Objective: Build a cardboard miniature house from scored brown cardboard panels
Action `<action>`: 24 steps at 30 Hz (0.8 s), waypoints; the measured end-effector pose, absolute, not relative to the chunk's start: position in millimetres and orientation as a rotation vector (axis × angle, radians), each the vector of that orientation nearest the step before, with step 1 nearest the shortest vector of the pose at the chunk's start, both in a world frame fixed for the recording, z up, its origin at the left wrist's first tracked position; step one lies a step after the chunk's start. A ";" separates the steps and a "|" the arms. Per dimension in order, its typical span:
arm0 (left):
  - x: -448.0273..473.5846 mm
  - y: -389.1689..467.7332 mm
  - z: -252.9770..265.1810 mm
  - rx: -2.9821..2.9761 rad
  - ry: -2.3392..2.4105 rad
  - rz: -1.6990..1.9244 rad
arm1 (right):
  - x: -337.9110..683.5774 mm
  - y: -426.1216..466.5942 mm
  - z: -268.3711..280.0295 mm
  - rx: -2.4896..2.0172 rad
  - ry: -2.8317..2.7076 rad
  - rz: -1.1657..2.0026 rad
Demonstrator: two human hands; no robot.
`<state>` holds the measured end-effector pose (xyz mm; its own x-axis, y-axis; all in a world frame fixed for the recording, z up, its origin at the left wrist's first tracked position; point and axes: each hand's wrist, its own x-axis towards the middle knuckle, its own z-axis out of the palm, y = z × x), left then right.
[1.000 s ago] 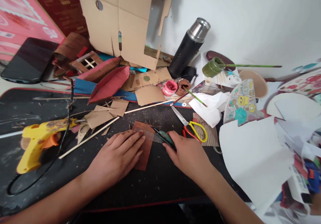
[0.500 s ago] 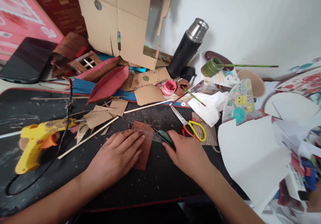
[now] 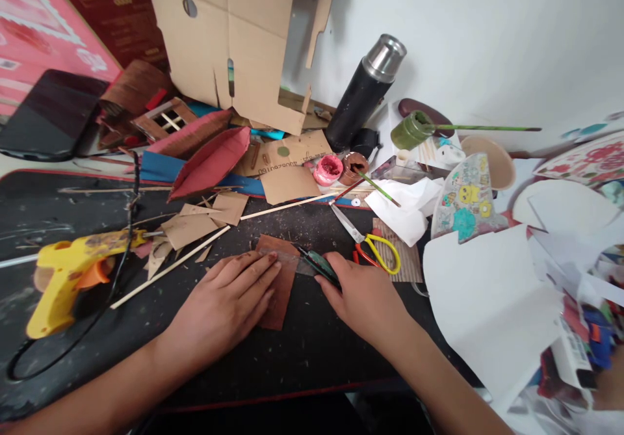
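Observation:
A brown-painted piece of cardboard (image 3: 281,302) lies flat on the black mat in front of me. Across its upper part runs a clear strip, seemingly a transparent ruler (image 3: 305,266). My left hand (image 3: 238,292) presses down on both, its fingers stretched out flat. In my right hand (image 3: 363,295) is a dark green utility knife (image 3: 319,264), pinched between thumb and fingers. The knife's tip rests by the cardboard's upper right corner, close to the strip; whether the blade touches the cardboard I cannot tell. Scissors (image 3: 373,250) with yellow and red handles lie just beyond my right hand.
A yellow glue gun (image 3: 73,276) with its black cord lies at left, near cardboard scraps (image 3: 192,227) and thin wooden sticks (image 3: 170,268). Behind stand open paint jars (image 3: 327,170) and a black thermos (image 3: 361,97). White paper (image 3: 487,298) covers the right side.
Both hands, the knife and the cardboard stay almost in place. The view has shifted very slightly.

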<state>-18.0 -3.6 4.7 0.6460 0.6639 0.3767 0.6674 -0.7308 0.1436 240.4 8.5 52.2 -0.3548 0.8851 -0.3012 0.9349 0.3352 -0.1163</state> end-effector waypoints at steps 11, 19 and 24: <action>-18.2 -0.5 5.6 -2.833 -1.113 -0.690 | 250.7 15.2 73.3 1.769 2.334 -0.813; -16.7 -1.9 3.2 -2.808 -1.082 -0.690 | 240.3 34.5 97.9 1.553 2.404 -0.831; -18.7 -4.4 -1.7 -2.808 -1.082 -0.710 | 227.0 45.2 102.0 1.465 2.392 -0.609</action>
<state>-18.7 -4.4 -1.7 0.6496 0.6241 0.4342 0.6468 -0.7538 0.1157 227.0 45.2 102.0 -0.4516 0.7784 -0.4361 0.8922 0.3998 -0.2102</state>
